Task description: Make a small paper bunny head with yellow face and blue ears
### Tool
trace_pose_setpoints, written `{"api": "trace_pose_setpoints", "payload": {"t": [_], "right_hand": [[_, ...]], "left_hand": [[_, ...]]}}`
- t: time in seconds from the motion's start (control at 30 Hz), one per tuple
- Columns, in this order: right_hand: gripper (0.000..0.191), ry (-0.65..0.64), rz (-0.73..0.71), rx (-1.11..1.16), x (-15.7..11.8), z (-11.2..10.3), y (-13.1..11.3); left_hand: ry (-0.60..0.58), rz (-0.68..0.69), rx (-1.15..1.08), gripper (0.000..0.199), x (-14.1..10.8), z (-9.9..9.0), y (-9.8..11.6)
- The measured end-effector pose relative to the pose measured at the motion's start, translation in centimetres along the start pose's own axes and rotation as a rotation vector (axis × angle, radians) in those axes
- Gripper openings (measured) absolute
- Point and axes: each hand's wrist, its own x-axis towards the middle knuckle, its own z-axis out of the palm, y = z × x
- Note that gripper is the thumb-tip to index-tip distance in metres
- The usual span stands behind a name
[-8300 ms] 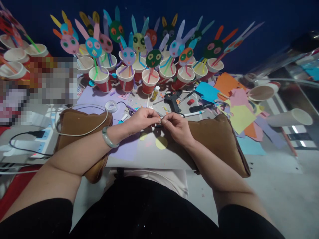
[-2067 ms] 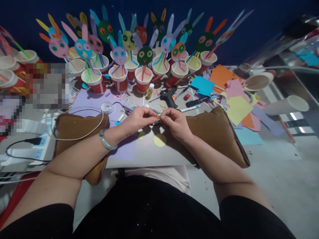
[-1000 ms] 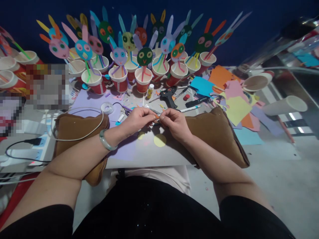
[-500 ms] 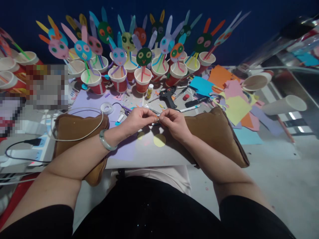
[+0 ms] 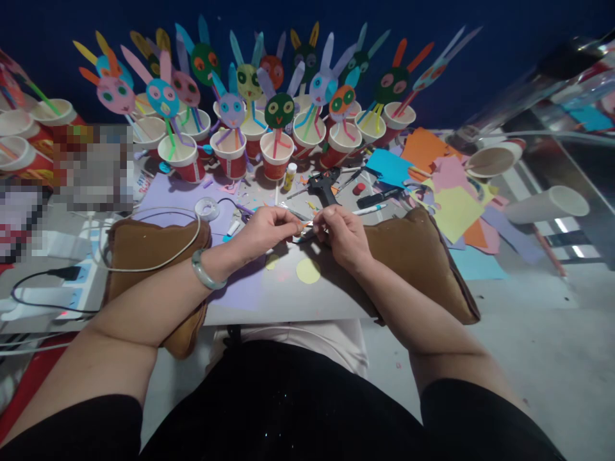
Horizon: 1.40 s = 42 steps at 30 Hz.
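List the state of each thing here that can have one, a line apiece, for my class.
Left hand, pinching a small orange piece.
Right hand, curled; grip unclear.
Glue gun, lying on its side.
Yellow tube, upright; capped or not unclear.
Black plug, in the power strip.
Yellow circle, flat on the table.
Front paper cups, upright.

In your left hand (image 5: pixel 273 225) you have one orange sliver (image 5: pixel 305 225); around you, count two yellow paper discs (image 5: pixel 308 271), two brown cushions (image 5: pixel 154 243), one hot glue gun (image 5: pixel 327 187), one tape roll (image 5: pixel 206 209), one red cap (image 5: pixel 359 189), one power strip (image 5: pixel 85 275), one pale-green bangle (image 5: pixel 204 272) and at least fifteen paper rabbit heads (image 5: pixel 279 111)
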Motion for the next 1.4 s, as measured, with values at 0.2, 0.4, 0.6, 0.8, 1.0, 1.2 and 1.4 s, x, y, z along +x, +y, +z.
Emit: {"api": "trace_pose_setpoints", "payload": {"t": [0.2, 0.4, 0.6, 0.8, 1.0, 1.2, 1.4], "right_hand": [[0.053, 0.234, -0.195, -0.228, 1.0, -2.5, -1.2], [0.032, 0.188, -0.225, -0.606, 2.0, -6.7, -2.8], [0.027, -0.266, -0.177, -1.265, 1.7, -7.4, -2.3], [0.034, -0.308, -0.212, -1.519, 1.4, -6.7, -1.3], [0.021, -0.296, -0.227, -1.421, 2.0, -7.1, -1.6], [0.033, -0.028, -0.059, -1.062, 1.8, -9.9, -3.6], [0.047, -0.365, 0.005, -0.746, 1.4, -10.5, -4.5]], "left_hand": [[0.046, 0.017, -0.003, 0.019, 0.3, -0.5, -0.2], [0.069, 0.039, -0.010, 0.017, 0.5, -1.0, -0.2], [0.077, 0.051, -0.068, 0.016, 0.6, -1.0, -0.2], [0.071, 0.038, -0.113, 0.012, 0.6, -1.0, 0.2], [0.077, 0.051, -0.095, 0.012, 0.6, -1.4, 0.7], [0.088, 0.081, -0.059, 0.013, 0.7, -2.0, 1.5], [0.107, 0.125, -0.044, 0.022, 0.7, -2.5, 1.8]]}}
